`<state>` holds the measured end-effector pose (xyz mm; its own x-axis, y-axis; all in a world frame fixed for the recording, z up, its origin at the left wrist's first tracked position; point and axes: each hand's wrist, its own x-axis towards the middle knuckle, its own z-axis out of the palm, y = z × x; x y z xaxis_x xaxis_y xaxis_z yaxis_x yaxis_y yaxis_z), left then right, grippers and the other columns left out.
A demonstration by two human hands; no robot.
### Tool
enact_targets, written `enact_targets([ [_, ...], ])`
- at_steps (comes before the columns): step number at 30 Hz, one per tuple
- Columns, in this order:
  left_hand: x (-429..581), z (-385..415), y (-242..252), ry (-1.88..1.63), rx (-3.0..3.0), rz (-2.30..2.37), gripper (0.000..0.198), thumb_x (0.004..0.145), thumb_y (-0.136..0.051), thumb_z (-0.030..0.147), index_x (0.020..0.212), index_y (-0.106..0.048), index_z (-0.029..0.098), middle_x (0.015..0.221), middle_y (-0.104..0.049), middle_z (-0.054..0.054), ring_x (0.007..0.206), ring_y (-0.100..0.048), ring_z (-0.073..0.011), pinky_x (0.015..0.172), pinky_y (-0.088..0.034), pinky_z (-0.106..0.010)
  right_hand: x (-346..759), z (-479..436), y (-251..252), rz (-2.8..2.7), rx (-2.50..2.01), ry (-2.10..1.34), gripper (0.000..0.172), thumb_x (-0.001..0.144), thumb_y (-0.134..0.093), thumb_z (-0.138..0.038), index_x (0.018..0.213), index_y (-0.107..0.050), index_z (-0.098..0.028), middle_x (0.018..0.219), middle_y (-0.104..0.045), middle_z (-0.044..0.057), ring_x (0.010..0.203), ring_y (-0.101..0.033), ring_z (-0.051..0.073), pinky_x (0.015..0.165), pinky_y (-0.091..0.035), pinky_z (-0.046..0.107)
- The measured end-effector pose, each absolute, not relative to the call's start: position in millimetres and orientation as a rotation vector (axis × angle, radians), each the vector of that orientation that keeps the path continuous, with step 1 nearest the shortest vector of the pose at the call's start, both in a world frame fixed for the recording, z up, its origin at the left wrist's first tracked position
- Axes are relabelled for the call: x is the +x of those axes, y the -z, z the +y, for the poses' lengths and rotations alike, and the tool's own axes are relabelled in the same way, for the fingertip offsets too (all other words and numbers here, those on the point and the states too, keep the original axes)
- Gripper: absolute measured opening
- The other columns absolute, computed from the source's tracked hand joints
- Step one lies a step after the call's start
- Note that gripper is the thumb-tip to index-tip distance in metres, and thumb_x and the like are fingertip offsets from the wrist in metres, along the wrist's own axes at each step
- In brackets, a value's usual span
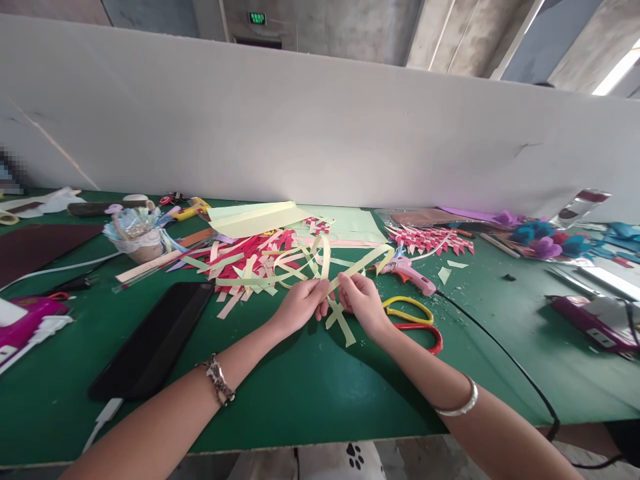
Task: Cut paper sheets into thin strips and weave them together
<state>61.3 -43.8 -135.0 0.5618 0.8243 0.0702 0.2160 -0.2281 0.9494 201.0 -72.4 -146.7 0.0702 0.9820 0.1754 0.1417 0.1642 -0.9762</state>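
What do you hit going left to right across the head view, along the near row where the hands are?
magenta tool → black phone → left hand → pale yellow paper strips, pinched by both hands → right hand → yellow and red scissor handles → black cable → magenta device

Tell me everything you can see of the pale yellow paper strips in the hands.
The pale yellow strips are thin, flat bands of paper, long and narrow. The left hand and right hand pinch them together at the fingertips, just above the green table. From there several strips arc away in loose loops over the heap of red and pink strips; short ends hang below the hands toward the table.
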Motion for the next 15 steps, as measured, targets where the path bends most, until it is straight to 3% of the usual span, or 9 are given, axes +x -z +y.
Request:
enact_targets([
  [4,61.5,-44.4,137.4,-0.743,1.783,0.867,0.046,0.089,-0.035,0.048,0.062,-0.052,0.016,0.051,-0.054,0.001,0.044,-0.049,-0.0096,0.051,-0.042,-0.022,198.5,-72.0,145.8,-1.427,-1.244,-0.944,0.045,0.084,-0.043,-0.047,0.049,-0.040,-0.018,0.041,-0.039,-0.005,0.040,-0.036,0.008,0.045,-0.030,0.022],
  [11,57.4,-38.9,135.2,-0.814,1.766,0.937,0.041,0.091,-0.029,0.048,0.071,-0.047,0.017,0.053,-0.054,0.003,0.044,-0.051,-0.0102,0.050,-0.042,-0.023,198.3,-74.1,142.3,-1.426,-1.311,-0.886,0.051,0.086,-0.040,-0.044,0.041,-0.037,-0.018,0.038,-0.037,-0.004,0.039,-0.033,0.007,0.048,-0.031,0.023],
  [15,57.1,-39.5,134.5,-0.735,1.801,0.892,0.038,0.085,-0.043,0.051,0.069,-0.049,0.018,0.054,-0.052,0.004,0.045,-0.050,-0.0093,0.049,-0.041,-0.021,199.3,-73.6,142.5,-1.383,-1.308,-0.895,0.050,0.085,-0.039,-0.048,0.044,-0.036,-0.019,0.038,-0.036,-0.004,0.038,-0.031,0.007,0.044,-0.029,0.023],
])
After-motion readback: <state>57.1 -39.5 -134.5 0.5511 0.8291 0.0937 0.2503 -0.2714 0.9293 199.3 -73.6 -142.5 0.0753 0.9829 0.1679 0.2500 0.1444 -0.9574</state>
